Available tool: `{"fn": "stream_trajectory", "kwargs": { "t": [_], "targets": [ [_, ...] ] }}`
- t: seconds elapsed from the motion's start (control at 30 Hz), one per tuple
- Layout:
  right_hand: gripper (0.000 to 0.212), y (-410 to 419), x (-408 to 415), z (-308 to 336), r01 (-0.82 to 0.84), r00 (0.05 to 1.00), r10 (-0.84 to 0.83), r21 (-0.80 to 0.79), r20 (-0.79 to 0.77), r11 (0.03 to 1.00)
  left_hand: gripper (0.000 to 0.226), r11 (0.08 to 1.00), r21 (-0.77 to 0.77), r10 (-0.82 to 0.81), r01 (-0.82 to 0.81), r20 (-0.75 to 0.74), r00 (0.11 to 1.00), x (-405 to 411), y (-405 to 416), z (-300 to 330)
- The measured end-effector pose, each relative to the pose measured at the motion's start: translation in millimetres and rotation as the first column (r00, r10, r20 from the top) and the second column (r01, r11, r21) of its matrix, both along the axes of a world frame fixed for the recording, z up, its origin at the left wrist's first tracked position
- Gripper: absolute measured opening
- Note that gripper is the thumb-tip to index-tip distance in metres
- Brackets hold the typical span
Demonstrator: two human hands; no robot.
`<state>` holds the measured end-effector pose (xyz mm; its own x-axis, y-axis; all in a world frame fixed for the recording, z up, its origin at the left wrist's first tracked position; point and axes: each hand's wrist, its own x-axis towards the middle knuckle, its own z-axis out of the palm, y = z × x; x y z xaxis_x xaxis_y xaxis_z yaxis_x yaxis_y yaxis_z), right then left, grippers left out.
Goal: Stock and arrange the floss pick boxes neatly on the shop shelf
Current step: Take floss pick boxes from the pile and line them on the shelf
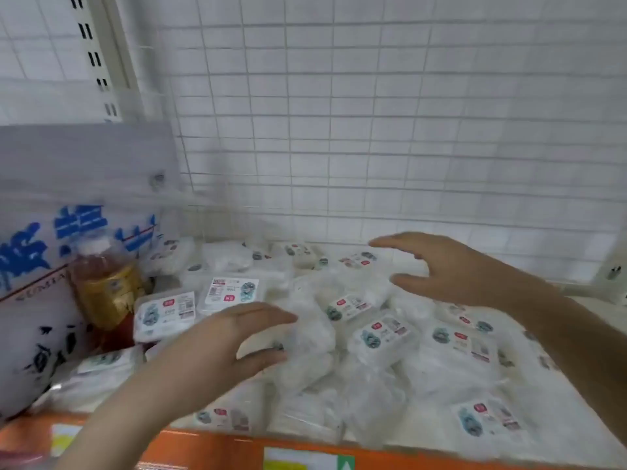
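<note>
- Nearest, an orange shelf edge (217,446) runs along the bottom of the view, with a white and green price label (307,458) stuck on it.
- Just behind that edge, the floss pick boxes (383,337) lie in a loose, untidy heap across the shelf, some flat, some tilted, several overlapping.
- Each box is a small clear plastic case, whitish inside, with a white sticker bearing a red mark, a teal-grey round picture and small print; the print is too blurred to read.
- Two of the boxes at the left of the heap (165,315) lie flat side by side with their labels facing up.
- The left hand (217,347) reaches in from the near left, fingers spread and relaxed, fingertips touching a crumpled clear-wrapped box (310,329) in the middle of the heap; it grips nothing.
- The right hand (451,269) hovers farther back and to the right above the boxes, fingers spread and slightly curved, holding nothing.
- At the left, a bottle (103,283) of amber liquid with a gold label stands beside the heap, against a white bag (44,300) with blue printing.
- Farthest, a white wire grid (373,130) forms the back of the shelf, with a slotted upright (96,59) at the far left.
</note>
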<state>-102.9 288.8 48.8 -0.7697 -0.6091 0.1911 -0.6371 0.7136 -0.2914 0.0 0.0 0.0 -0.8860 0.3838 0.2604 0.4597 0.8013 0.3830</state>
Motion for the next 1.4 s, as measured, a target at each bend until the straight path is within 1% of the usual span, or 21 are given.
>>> {"fn": "stream_trajectory", "kwargs": {
  "t": [0.07,0.13,0.17,0.2,0.27,0.33,0.4,0.43,0.5,0.6,0.67,0.73,0.83,0.9,1.0,1.1,1.2,1.3,1.4],
  "targets": [
    [0.056,-17,-14,4,-0.024,0.999,0.022,0.070,0.035,0.997,0.042,0.994,0.008,-0.113,0.113,0.098,0.989,-17,-2,6],
    [0.062,-32,-26,3,-0.043,0.997,0.035,0.135,0.066,0.990,0.062,0.984,-0.029,-0.169,0.178,0.195,0.966,-34,-3,10],
    [0.064,-37,-32,0,-0.057,0.995,0.044,0.139,0.095,0.989,0.068,0.975,-0.052,-0.199,0.217,0.240,0.950,-45,3,10],
    [0.066,-40,-35,-3,-0.071,0.990,0.054,0.136,0.129,0.988,0.071,0.966,-0.074,-0.221,0.250,0.275,0.936,-54,7,7],
    [0.066,-42,-44,-6,-0.105,0.983,0.077,0.162,0.166,0.981,0.066,0.956,-0.102,-0.225,0.275,0.345,0.911,-71,14,5],
    [0.065,-44,-51,-7,-0.124,0.975,0.087,0.178,0.203,0.976,0.072,0.945,-0.145,-0.221,0.291,0.372,0.902,-81,14,5],
    [0.064,-44,-55,-8,-0.134,0.973,0.098,0.163,0.210,0.977,0.078,0.923,-0.198,-0.257,0.331,0.326,0.910,-83,8,7],
    [0.064,-44,-56,-7,-0.131,0.973,0.097,0.156,0.207,0.979,0.078,0.920,-0.211,-0.260,0.329,0.298,0.918,-80,7,10],
    [0.064,-43,-58,-7,-0.122,0.975,0.091,0.144,0.205,0.982,0.067,0.934,-0.207,-0.232,0.290,0.264,0.936,-74,8,12],
    [0.061,-40,-57,-9,-0.092,0.979,0.070,0.107,0.189,0.990,0.063,0.952,-0.197,-0.194,0.234,0.201,0.960,-67,14,13],
    [0.059,-37,-55,-11,-0.046,0.988,0.039,0.044,0.152,0.998,0.062,0.968,-0.162,-0.163,0.191,0.172,0.971,-62,14,14],
    [0.060,-29,-51,-13,0.015,0.995,-0.010,-0.055,0.094,0.998,0.061,0.986,-0.101,-0.122,0.135,0.130,0.984,-57,15,12],
    [0.061,-7,-42,-17,0.142,0.990,-0.140,-0.168,0.022,0.976,0.057,0.993,0.036,-0.107,0.108,-0.022,0.994,-50,27,13],
    [0.061,16,-31,-20,0.222,0.971,-0.236,-0.214,-0.041,0.951,0.054,0.988,0.083,-0.124,0.130,-0.071,0.990,-53,44,11],
    [0.064,56,-8,-21,0.312,0.932,-0.343,-0.224,-0.115,0.923,0.053,0.976,0.111,-0.179,0.189,-0.094,0.979,-59,76,9],
    [0.067,106,26,-23,0.402,0.889,-0.435,-0.211,-0.143,0.891,0.056,0.960,0.088,-0.259,0.267,-0.098,0.961,-64,118,9],
    [0.064,159,67,-29,0.491,0.830,-0.532,-0.229,-0.169,0.840,0.062,0.937,0.071,-0.336,0.341,-0.080,0.939,-62,169,8],
    [0.060,215,109,-37,0.551,0.783,-0.596,-0.249,-0.177,0.797,0.068,0.913,0.075,-0.396,0.400,-0.066,0.916,-53,229,2],
    [0.060,280,150,-47,0.605,0.738,-0.646,-0.234,-0.194,0.761,0.069,0.891,0.067,-0.445,0.448,-0.062,0.894,-38,300,-5]
  ]
}}
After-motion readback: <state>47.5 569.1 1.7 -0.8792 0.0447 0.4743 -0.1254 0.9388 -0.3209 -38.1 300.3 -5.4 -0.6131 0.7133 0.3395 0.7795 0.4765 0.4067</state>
